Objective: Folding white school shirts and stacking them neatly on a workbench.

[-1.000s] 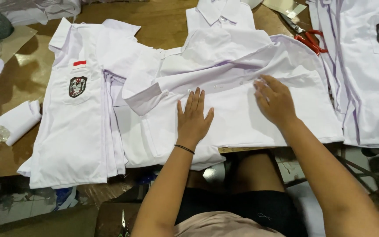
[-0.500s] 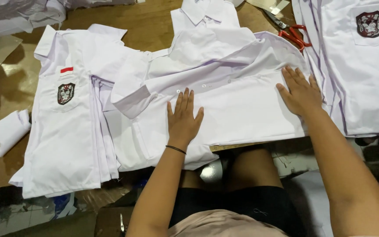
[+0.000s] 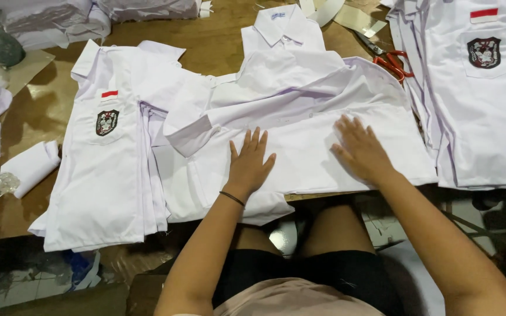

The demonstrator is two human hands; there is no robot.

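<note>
Two open hands are pressed flat on a white shirt (image 3: 300, 117) that is spread across the middle of the wooden table (image 3: 218, 41), its collar pointing away from the person and its hem hanging a little over the near edge. The left hand (image 3: 250, 164), with a dark band at the wrist, is laid palm down with fingers spread near the shirt's middle; the right hand (image 3: 361, 149) is laid the same way toward the shirt's right side. Nothing is gripped by either. The step in hand is judged to be smoothing of a partly folded shirt: one side panel is already turned across the body, and a short sleeve is folded over at the left. A further fold of the lower part seems to be called for, which would need the cloth kept flat and the edges pinched evenly. The fabric is plain white, thin and lightly creased. Stacks of badged shirts (image 3: 106, 152) are lying at both sides, and red-handled scissors (image 3: 390, 58) are lying just beyond the shirt's right shoulder.
</note>
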